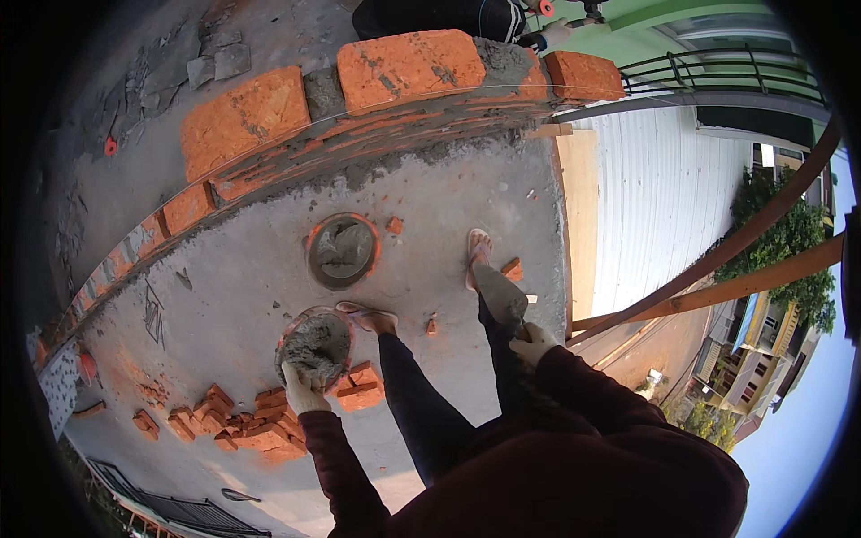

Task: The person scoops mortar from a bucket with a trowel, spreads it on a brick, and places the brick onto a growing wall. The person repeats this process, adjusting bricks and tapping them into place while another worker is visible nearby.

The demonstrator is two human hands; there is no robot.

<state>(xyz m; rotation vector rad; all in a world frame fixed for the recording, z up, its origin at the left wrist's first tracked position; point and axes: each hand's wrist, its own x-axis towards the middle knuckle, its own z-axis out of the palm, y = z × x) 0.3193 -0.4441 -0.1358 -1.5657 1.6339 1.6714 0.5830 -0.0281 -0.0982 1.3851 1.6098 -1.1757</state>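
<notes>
My right hand [535, 344], in a pale glove, grips the handle of a trowel [502, 296]. Its grey, mortar-smeared blade points forward, above my right leg and near that foot. My gloved left hand [306, 389] is closed on the near rim of a round bucket of grey mortar [316, 344]; some of its fingers are hard to make out. A second mortar bucket [343, 251] with an orange rim stands farther forward on the concrete, near the brick wall.
A low brick wall [377, 121] curves across the front, a string along it. Loose bricks [260, 426] lie by the left bucket. Brick bits dot the floor around my sandalled feet. Beyond the wall a person [439, 16] is partly visible. At right are the floor's edge and wooden poles [717, 289].
</notes>
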